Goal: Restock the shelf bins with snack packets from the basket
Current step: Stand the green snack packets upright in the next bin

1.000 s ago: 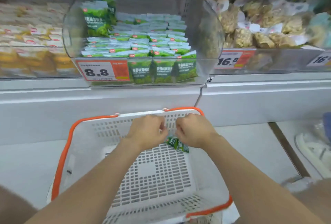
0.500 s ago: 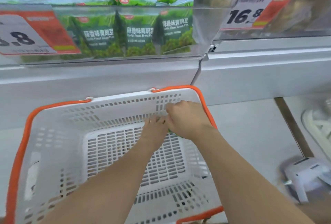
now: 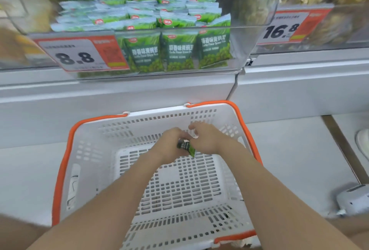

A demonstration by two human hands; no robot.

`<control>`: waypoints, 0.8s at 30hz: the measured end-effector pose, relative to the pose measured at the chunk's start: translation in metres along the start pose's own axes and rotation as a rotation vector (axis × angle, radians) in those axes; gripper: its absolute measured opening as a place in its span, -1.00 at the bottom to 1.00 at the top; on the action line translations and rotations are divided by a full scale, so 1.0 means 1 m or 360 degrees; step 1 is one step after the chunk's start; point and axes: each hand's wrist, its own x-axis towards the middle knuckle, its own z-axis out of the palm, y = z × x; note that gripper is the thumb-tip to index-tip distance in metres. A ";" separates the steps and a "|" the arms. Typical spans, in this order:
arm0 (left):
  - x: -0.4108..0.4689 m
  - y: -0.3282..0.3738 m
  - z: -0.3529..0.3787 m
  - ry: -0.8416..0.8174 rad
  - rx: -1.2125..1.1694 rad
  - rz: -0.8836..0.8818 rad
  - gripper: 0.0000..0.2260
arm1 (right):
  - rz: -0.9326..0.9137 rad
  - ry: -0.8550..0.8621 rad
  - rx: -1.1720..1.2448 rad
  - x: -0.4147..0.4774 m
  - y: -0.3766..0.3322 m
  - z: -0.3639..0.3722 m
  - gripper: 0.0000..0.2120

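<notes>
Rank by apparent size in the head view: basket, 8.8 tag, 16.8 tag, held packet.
1. Basket
2. 8.8 tag and 16.8 tag: these look about alike, so unranked
3. Packet, partly hidden

shop: price tag, stocked snack bin.

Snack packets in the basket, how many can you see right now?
1: a green packet gripped by the left hand, next to the right hand, inside the basket near its far wall. The hands may hide others.
</notes>
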 end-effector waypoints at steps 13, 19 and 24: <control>-0.115 0.022 -0.144 0.0336 -0.0772 -0.0098 -0.91 | -0.0414 0.0134 0.0890 -0.059 -0.088 -0.004 -0.70; -0.139 0.030 -0.158 0.0634 -0.1345 -0.0113 -0.82 | -0.0460 0.0333 0.1321 -0.084 -0.119 0.001 -0.57; -0.147 0.045 -0.167 0.0790 -0.1336 -0.0045 -0.82 | -0.0504 0.0411 0.1608 -0.099 -0.132 0.000 -0.65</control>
